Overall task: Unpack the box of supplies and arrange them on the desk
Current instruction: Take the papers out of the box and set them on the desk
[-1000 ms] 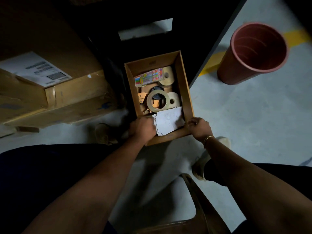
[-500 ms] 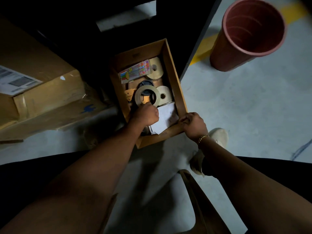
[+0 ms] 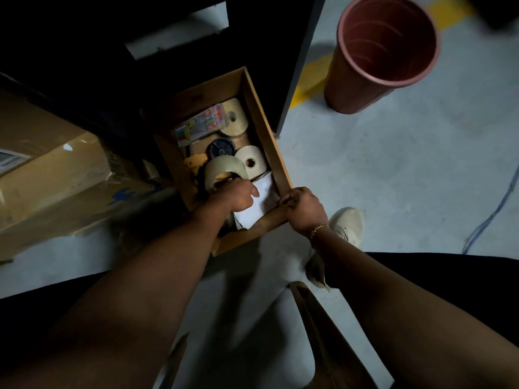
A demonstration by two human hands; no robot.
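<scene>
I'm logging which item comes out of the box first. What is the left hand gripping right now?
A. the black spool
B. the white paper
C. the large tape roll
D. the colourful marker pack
C: the left hand is closed on the large tape roll, tilted up on edge, while the right hand holds the box corner.

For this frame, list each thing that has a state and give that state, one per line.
Small box: open, on the floor, still holding supplies.
Tape roll: tilted up, gripped by the left hand.
Right hand: closed on the small box's near corner.
Two pale rolls: lying in the box, untouched.
Marker pack: lying in the box.
White paper: in the box, partly under the left hand.
Bin: upright, looks empty.
Large carton: closed.
</scene>
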